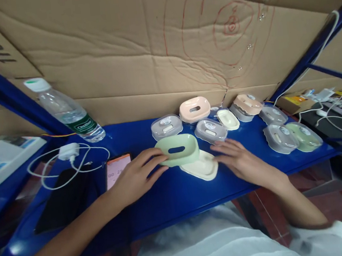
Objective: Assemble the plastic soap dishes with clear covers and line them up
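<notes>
A pale green soap dish [184, 157] with an oval slot partly covers a cream soap dish tray [202, 171] on the blue shelf. My left hand [141, 168] has its fingers at the green dish's left end and appears to grip it; the thumb's contact is partly hidden. On the other side, my right hand [238, 159] is spread beside the cream tray's right edge, fingertips close to it. Whether they touch it I cannot tell. Just behind stand a clear-covered soap dish [211, 131], another clear-covered dish [166, 127] and a peach soap dish [195, 110].
A phone [118, 169], a white charger with cable [69, 151] and a water bottle [68, 112] are on the left. Further right lie a small cream tray [228, 120], a peach dish [248, 104] and a covered green dish [304, 136]. Cardboard [113, 48] backs the blue shelf [165, 193].
</notes>
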Action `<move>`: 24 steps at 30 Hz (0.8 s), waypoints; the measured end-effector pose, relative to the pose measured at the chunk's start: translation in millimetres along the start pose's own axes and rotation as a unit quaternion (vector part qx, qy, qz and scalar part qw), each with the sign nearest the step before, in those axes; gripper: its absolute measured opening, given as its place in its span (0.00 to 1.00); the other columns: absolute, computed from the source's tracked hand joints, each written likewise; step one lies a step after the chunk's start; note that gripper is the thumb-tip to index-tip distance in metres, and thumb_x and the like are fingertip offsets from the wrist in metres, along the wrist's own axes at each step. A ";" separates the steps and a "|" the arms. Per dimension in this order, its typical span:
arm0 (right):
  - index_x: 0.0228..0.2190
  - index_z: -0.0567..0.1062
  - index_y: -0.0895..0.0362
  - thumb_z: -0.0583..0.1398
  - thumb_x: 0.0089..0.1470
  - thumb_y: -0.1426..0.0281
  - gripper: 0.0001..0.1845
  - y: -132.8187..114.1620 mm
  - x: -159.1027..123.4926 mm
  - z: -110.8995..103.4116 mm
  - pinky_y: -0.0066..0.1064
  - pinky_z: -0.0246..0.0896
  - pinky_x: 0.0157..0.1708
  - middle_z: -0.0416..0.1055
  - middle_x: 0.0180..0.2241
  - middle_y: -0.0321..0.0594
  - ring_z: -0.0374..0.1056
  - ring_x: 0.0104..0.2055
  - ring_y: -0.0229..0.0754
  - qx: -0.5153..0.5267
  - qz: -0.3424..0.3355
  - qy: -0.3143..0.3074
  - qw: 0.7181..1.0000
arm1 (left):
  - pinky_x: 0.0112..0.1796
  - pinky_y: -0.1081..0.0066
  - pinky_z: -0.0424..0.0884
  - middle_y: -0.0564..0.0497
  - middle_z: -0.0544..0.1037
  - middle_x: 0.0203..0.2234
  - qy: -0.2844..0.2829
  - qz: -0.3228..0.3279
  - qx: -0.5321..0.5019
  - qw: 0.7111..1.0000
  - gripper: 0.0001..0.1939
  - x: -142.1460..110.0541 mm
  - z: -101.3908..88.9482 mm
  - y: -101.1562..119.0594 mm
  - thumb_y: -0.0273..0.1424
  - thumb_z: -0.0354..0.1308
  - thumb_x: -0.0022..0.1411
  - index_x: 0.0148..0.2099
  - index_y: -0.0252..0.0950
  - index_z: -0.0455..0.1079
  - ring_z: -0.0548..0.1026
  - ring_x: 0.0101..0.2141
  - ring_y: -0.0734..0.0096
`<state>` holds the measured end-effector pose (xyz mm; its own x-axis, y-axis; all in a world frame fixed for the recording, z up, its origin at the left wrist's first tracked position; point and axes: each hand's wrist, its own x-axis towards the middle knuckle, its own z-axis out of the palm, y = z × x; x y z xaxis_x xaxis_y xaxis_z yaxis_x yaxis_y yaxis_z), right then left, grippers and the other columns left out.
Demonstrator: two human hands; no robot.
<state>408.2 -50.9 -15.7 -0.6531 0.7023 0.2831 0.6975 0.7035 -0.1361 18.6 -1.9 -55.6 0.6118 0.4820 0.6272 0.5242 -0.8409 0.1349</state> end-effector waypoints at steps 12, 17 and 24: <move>0.76 0.63 0.53 0.68 0.70 0.54 0.42 -12.1 56.3 48.1 0.66 0.52 0.77 0.52 0.80 0.58 0.46 0.83 0.62 0.047 -0.069 -0.091 0.992 | 0.63 0.53 0.81 0.35 0.76 0.63 -0.071 0.025 0.007 0.997 0.12 -10.3 20.9 -6.0 0.30 0.55 0.82 0.62 0.35 0.74 0.78 0.64 0.50; 0.71 0.72 0.55 0.59 0.76 0.65 0.26 -13.0 58.2 58.7 0.61 0.58 0.77 0.56 0.79 0.58 0.42 0.84 0.58 0.084 -0.091 -0.068 0.990 | 0.69 0.44 0.73 0.34 0.70 0.69 -0.092 -0.003 -0.012 0.996 0.14 -10.6 21.9 -10.0 0.29 0.57 0.80 0.63 0.38 0.75 0.68 0.72 0.43; 0.69 0.75 0.49 0.68 0.70 0.61 0.30 11.9 48.5 35.4 0.64 0.59 0.76 0.67 0.73 0.53 0.54 0.81 0.60 0.095 -0.060 -0.030 0.993 | 0.66 0.43 0.76 0.35 0.66 0.73 -0.115 -0.037 0.002 0.993 0.24 -12.0 22.2 -8.9 0.34 0.56 0.81 0.74 0.43 0.66 0.72 0.69 0.43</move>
<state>374.4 -4.6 -37.2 -0.7484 0.6139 0.2509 0.5496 0.7859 -0.2835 19.8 5.2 -81.4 0.6909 0.5857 0.4239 0.5746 -0.8006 0.1698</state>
